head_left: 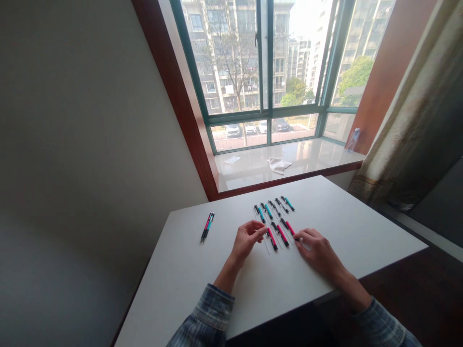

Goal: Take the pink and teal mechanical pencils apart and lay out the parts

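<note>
My left hand (249, 237) is closed in a pinch above the left end of the front row of pen parts. Whatever its fingertips hold is too small to make out. Nearest to it lies a pink pen barrel (272, 238) with a black end. My right hand (315, 246) has its thumb and fingers closed on the near end of the rightmost pink pen barrel (290, 227). Between the hands is another pink barrel (282, 235). Thin pale refills (268, 246) and small black pen parts (274, 225) lie beside the barrels.
Behind them is a second row with teal barrels (269, 210), black parts and refills. Two pens (207, 227), one pink and one teal, lie side by side on the left of the white table (173, 270). A crumpled cloth (279, 165) and a bottle (353, 140) are on the windowsill.
</note>
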